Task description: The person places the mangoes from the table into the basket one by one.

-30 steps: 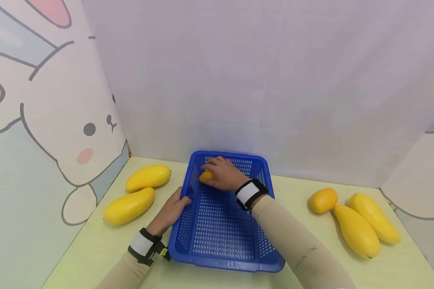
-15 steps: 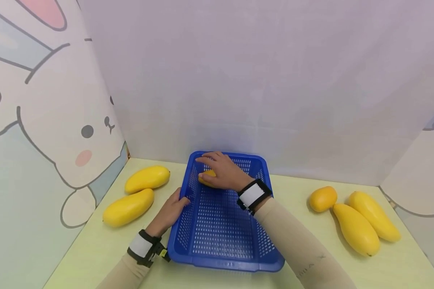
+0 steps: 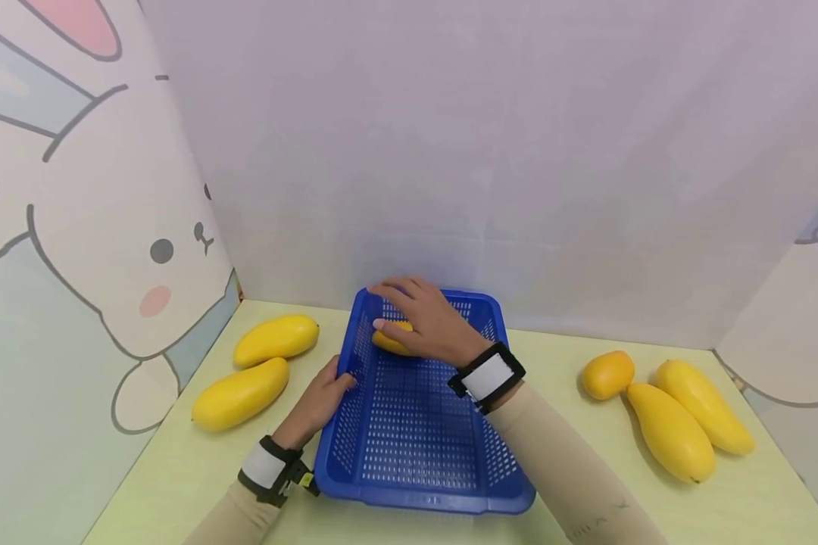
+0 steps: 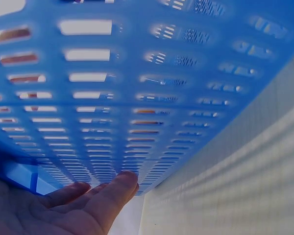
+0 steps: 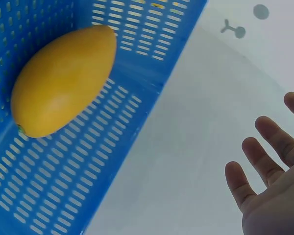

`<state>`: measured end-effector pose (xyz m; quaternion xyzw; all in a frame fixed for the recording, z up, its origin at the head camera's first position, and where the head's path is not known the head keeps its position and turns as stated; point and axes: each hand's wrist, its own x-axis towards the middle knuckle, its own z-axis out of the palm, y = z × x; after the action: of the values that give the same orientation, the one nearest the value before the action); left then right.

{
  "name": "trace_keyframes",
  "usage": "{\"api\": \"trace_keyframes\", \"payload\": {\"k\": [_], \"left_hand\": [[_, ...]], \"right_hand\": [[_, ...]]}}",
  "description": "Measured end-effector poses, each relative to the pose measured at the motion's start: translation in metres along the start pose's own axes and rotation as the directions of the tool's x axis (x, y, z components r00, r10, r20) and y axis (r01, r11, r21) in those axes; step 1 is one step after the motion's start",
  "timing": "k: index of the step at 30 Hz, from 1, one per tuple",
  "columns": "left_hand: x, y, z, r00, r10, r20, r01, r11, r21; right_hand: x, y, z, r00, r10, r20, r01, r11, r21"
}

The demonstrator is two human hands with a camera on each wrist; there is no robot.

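Observation:
A blue perforated plastic basket (image 3: 443,499) stands on the table against the back cloth. My left hand (image 3: 323,393) grips its left rim, thumb over the edge; in the left wrist view the fingers (image 4: 112,198) lie along the outside of the slotted wall. Inside the basket's far left corner rests an orange-yellow mango (image 3: 391,347), partly covered by my right hand in the head view. My right hand (image 3: 432,322) hovers over that corner, fingers spread and holding nothing. The right wrist view shows the whole mango (image 5: 63,81) lying apart from the fingers (image 5: 264,161).
Two yellow mangoes (image 3: 276,341) (image 3: 240,395) lie left of the basket. On the right are a small orange mango (image 3: 607,375) and two long yellow mangoes (image 3: 669,433) (image 3: 705,406). White cloth (image 3: 450,151) hangs behind, and a rabbit-print panel (image 3: 109,265) stands at left.
My right hand has let go of the mango, spread its fingers and lifted away from it. The mango stays in the far left corner. The left hand keeps its grip on the rim.

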<state>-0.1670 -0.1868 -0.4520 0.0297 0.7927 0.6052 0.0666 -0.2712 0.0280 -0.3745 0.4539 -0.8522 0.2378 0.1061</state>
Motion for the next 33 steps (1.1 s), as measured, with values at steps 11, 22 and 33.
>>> {"api": "trace_keyframes", "payload": {"k": [11,22,33], "left_hand": [[0.0,-0.003,0.001,1.0,-0.013,-0.001,0.013,1.0,-0.024],[-0.002,-0.001,0.0,0.999,-0.037,-0.015,0.036,0.999,-0.022],[-0.004,0.0,0.0,0.999,-0.037,-0.01,0.037,0.999,-0.012]], "right_hand": [[-0.011,-0.002,-0.016,0.996,-0.03,-0.088,0.032,0.999,0.023],[-0.021,-0.005,-0.034,0.98,-0.043,-0.194,0.048,0.999,0.025],[-0.045,-0.008,-0.052,0.962,-0.042,-0.271,0.046,0.999,0.006]]}}
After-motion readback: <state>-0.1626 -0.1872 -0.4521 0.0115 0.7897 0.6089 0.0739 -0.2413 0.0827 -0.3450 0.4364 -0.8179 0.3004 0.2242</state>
